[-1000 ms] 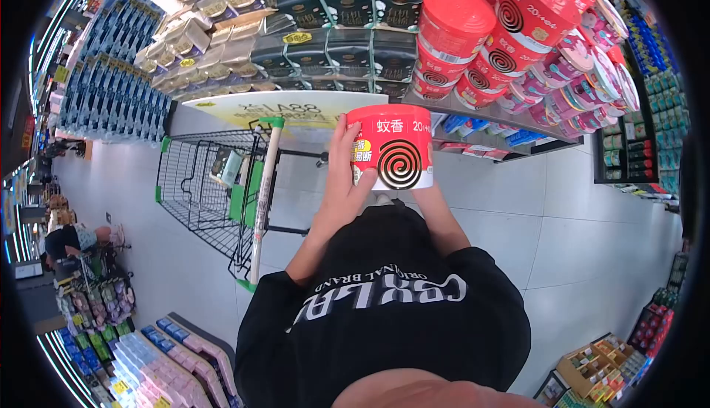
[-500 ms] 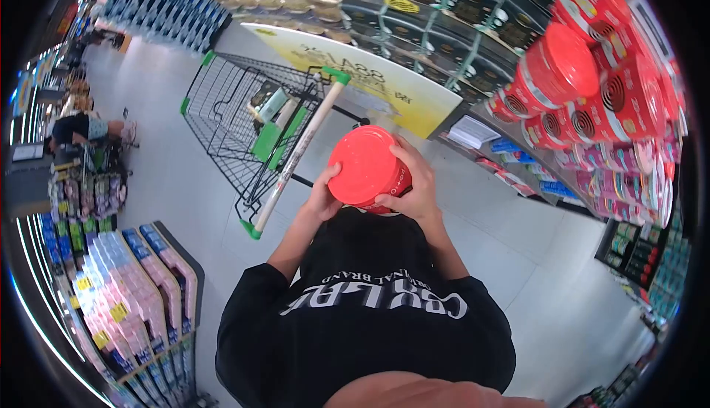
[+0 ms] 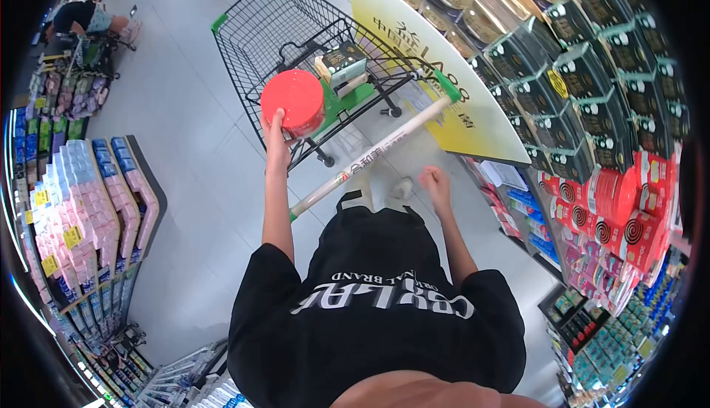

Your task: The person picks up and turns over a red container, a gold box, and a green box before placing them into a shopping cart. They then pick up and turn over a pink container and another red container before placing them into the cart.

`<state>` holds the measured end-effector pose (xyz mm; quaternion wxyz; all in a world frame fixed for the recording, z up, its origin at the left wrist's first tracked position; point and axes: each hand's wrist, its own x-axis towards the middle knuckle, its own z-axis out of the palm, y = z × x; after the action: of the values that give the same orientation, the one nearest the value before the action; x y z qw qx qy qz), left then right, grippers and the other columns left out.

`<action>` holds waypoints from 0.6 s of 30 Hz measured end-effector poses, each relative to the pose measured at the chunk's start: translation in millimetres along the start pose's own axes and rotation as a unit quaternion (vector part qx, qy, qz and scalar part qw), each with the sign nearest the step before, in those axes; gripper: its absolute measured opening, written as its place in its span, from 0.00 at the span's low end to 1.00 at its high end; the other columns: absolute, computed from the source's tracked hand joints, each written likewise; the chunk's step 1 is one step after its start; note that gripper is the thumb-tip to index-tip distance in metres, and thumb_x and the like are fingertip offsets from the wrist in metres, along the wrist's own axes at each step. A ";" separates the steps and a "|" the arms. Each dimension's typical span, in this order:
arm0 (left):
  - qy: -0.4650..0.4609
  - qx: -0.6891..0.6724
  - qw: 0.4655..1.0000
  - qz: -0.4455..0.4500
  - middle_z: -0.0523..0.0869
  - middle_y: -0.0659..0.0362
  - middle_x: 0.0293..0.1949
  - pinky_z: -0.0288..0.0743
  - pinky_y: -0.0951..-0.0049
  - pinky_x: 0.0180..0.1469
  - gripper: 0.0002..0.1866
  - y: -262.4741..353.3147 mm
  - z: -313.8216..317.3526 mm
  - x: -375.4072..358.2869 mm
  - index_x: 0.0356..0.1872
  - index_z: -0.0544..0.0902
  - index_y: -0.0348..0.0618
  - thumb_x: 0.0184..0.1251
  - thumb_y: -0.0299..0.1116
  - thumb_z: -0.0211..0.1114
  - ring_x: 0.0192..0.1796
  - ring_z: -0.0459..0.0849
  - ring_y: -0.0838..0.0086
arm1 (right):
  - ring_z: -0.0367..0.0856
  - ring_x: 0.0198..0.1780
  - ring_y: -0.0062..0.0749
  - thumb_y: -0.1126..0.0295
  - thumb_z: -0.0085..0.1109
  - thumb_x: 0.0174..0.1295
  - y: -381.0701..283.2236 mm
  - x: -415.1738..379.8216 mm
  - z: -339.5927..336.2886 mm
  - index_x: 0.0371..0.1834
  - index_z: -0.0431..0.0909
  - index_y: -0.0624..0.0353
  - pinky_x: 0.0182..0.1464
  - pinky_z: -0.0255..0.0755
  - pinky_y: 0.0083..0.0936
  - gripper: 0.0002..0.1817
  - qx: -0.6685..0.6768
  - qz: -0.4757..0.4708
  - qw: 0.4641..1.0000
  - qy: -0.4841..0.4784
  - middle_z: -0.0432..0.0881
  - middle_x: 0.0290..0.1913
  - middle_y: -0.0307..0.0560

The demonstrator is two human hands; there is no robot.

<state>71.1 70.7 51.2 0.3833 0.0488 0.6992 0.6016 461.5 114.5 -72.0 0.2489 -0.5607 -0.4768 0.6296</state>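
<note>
In the head view, a red lidded tub is held out over the near end of the shopping cart. My left hand grips it from the near side, with the thumb against the lid's edge. My right hand hangs beyond the cart's pale handle, on its near right side, fingers curled in and nothing visible in them. A dark and pale box lies in the cart's child-seat area, just right of the tub.
Stacked dark gift boxes stand at right, behind a white and yellow sign board. More red tubs sit on the right shelf. A shelf of pink packages stands at left. Another person is at far left.
My right hand has let go of the red tub and dropped to the right. The left hand has carried the tub forward and left, over the cart. My view has turned.
</note>
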 end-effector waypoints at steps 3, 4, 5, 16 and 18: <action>-0.016 -0.032 0.997 -0.071 0.59 0.48 0.68 0.63 0.31 0.56 0.42 -39.2 -17.5 66.2 0.70 0.50 0.53 0.60 0.53 0.61 0.69 0.60 0.51 | 0.81 0.36 0.23 0.66 0.51 0.67 29.7 -12.2 5.1 0.49 0.76 0.62 0.37 0.74 0.20 0.13 -0.096 0.049 0.994 -0.026 0.83 0.35 0.44; 0.005 -0.009 0.996 -0.092 0.63 0.48 0.66 0.64 0.33 0.56 0.37 -48.7 -15.8 78.1 0.68 0.54 0.51 0.62 0.49 0.60 0.66 0.64 0.51 | 0.81 0.36 0.23 0.66 0.52 0.67 32.6 -18.2 8.4 0.48 0.76 0.62 0.36 0.74 0.20 0.13 -0.093 0.072 0.993 -0.025 0.83 0.35 0.44; -0.014 -0.016 0.995 -0.099 0.64 0.48 0.64 0.65 0.34 0.56 0.35 -65.5 -19.9 91.4 0.68 0.56 0.50 0.63 0.48 0.60 0.65 0.66 0.51 | 0.81 0.35 0.24 0.66 0.52 0.66 36.6 -23.4 12.1 0.48 0.76 0.62 0.35 0.74 0.20 0.13 -0.088 0.096 0.991 -0.024 0.83 0.35 0.45; -0.073 0.393 0.878 0.264 0.72 0.38 0.59 0.59 0.56 0.65 0.27 -104.3 -19.9 69.6 0.59 0.70 0.30 0.71 0.45 0.53 0.62 0.69 0.48 | 0.75 0.23 0.25 0.77 0.40 0.49 75.4 -59.3 18.4 0.39 0.81 0.58 0.28 0.71 0.26 0.19 -0.118 -0.061 0.990 0.044 0.79 0.23 0.44; -0.169 0.362 0.886 0.238 0.74 0.40 0.56 0.61 0.57 0.63 0.25 -94.2 12.0 38.0 0.57 0.72 0.33 0.73 0.46 0.50 0.59 0.71 0.49 | 0.75 0.23 0.27 0.77 0.40 0.49 78.8 -75.8 3.7 0.40 0.81 0.58 0.28 0.71 0.27 0.19 -0.120 -0.103 0.984 0.078 0.78 0.23 0.45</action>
<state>88.6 74.9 -49.5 0.2964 0.4497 0.7605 0.3629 494.2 15.8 -106.0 0.2797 -0.5822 -0.5829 0.4929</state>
